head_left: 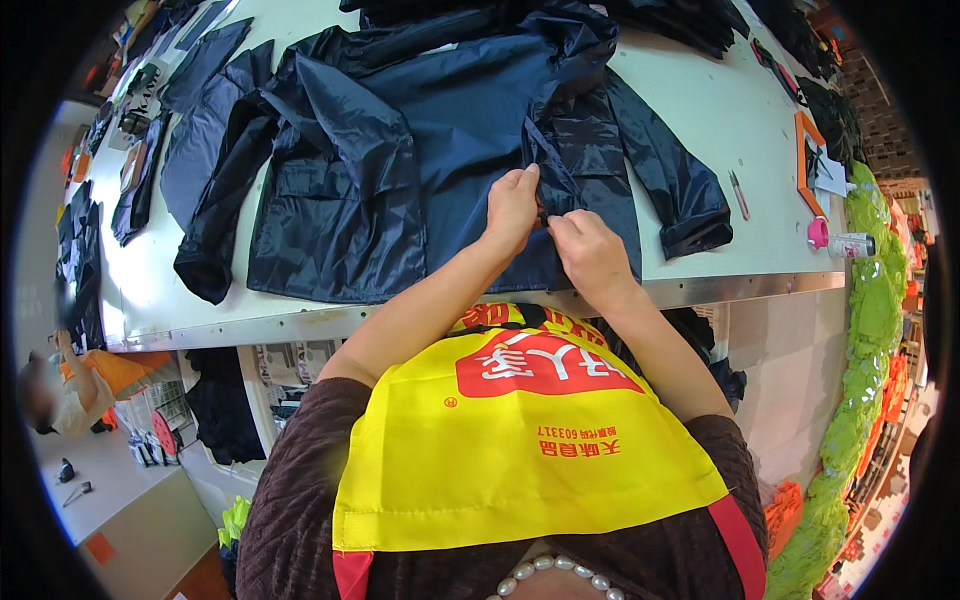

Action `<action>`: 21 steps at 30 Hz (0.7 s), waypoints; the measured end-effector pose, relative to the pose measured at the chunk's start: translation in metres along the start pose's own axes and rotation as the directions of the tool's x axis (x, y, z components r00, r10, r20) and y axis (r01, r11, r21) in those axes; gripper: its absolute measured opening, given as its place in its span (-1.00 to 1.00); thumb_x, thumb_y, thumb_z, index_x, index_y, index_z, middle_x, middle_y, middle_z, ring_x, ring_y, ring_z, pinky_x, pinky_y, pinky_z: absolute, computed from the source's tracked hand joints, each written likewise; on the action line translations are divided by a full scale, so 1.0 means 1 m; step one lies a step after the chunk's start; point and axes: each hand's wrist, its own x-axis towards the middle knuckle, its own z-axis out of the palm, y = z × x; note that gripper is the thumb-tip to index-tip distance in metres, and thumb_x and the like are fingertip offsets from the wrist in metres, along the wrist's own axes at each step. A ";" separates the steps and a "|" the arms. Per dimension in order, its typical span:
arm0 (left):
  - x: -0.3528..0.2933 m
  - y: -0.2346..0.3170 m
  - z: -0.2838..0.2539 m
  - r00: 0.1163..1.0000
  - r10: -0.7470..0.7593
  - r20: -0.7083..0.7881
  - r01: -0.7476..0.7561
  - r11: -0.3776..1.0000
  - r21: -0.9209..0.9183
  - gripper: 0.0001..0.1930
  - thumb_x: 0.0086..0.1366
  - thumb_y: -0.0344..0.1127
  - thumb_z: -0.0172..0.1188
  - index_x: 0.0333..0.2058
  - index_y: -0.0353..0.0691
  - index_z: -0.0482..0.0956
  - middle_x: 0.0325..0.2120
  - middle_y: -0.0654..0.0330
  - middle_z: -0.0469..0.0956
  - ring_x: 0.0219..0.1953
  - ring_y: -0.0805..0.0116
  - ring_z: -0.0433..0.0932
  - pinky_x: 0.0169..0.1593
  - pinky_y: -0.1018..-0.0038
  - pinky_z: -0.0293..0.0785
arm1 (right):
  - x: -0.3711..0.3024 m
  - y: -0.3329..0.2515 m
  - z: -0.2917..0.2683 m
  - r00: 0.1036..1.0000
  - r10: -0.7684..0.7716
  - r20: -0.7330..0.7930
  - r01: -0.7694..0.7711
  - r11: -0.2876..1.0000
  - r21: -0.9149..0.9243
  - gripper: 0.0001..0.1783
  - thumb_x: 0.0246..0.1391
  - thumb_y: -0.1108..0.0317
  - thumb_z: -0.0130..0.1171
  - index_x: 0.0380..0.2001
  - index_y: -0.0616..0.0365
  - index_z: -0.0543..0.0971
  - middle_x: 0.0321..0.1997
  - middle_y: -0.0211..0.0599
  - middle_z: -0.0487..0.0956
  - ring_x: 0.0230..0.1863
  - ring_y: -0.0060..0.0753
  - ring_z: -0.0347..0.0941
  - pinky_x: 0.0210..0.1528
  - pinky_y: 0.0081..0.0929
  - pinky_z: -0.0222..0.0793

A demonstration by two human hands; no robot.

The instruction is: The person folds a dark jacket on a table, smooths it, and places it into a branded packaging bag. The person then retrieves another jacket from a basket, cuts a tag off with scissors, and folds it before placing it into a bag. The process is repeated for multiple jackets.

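Note:
A dark navy jacket (470, 140) of shiny fabric lies spread open on the white table (700, 130), its sleeves out to both sides. My left hand (513, 208) is closed on the edge of the jacket's right front panel. Just to the right and slightly nearer, my right hand (592, 252) pinches the same edge. The fingertips almost meet, and a small dark bit of the edge shows between them. Whether a fastener is there I cannot make out. The jacket's left front panel (340, 190) lies folded outward with a pocket flap on it.
More dark garments (205, 120) lie at the left and along the far side. At the right are a slim pen-like tool (739, 195), an orange frame (808, 160) and a clear bottle with a pink cap (818, 234). A metal strip (740, 289) edges the table. Another person (85, 385) is at far left.

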 end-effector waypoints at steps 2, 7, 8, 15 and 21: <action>0.006 -0.013 0.005 0.954 0.272 -0.123 -0.225 0.926 0.303 -0.61 0.31 -0.20 -0.04 -0.54 -0.46 0.40 -0.56 -0.06 0.46 -0.47 0.17 0.38 -0.32 0.24 0.27 | 0.000 -0.008 0.001 0.999 0.017 0.046 -0.018 0.999 0.027 -0.97 -0.05 0.50 0.10 -0.47 0.19 0.47 -0.44 -0.22 0.44 -0.37 -0.18 0.44 -0.38 -0.38 0.40; 0.013 0.003 0.002 0.963 0.245 -0.115 -0.225 0.961 0.160 -0.63 0.35 -0.20 -0.08 -0.49 -0.44 0.40 -0.60 0.07 0.40 -0.50 0.36 0.29 -0.36 0.33 0.27 | -0.035 -0.034 -0.002 0.808 0.037 0.588 -0.410 0.752 0.516 -0.80 0.03 0.27 0.15 -0.43 0.20 0.52 -0.42 -0.21 0.52 -0.39 -0.32 0.49 -0.31 -0.42 0.39; 0.011 0.007 0.005 0.969 0.214 -0.122 -0.204 0.974 0.095 -0.64 0.35 -0.19 -0.07 -0.50 -0.40 0.39 -0.61 0.15 0.36 -0.52 0.41 0.25 -0.40 0.37 0.24 | -0.041 -0.035 0.001 0.697 0.109 0.709 -0.640 0.540 0.547 -0.77 0.05 0.24 0.14 -0.42 0.22 0.53 -0.40 -0.22 0.55 -0.36 -0.38 0.50 -0.27 -0.45 0.38; -0.017 -0.002 0.016 0.797 0.603 0.029 -0.525 0.668 0.527 -0.67 0.31 -0.15 -0.03 -0.49 -0.32 0.38 -0.54 -0.17 0.48 -0.42 -0.19 0.46 -0.36 0.11 0.38 | -0.045 0.012 0.069 0.632 0.649 0.424 -0.399 -0.196 0.896 -0.77 0.18 0.11 0.07 -0.31 0.03 0.50 -0.41 -0.51 0.47 -0.42 -0.64 0.32 -0.34 -0.61 0.22; -0.018 -0.009 -0.012 0.877 0.460 0.141 -0.435 0.635 0.638 -0.67 0.26 -0.14 0.06 -0.53 -0.31 0.41 -0.61 -0.12 0.47 -0.48 -0.13 0.48 -0.44 0.21 0.38 | -0.024 -0.002 0.050 0.473 0.653 0.591 -0.564 -0.291 0.773 -0.68 0.04 0.01 0.21 -0.45 0.05 0.54 -0.47 -0.49 0.51 -0.48 -0.72 0.34 -0.43 -0.73 0.21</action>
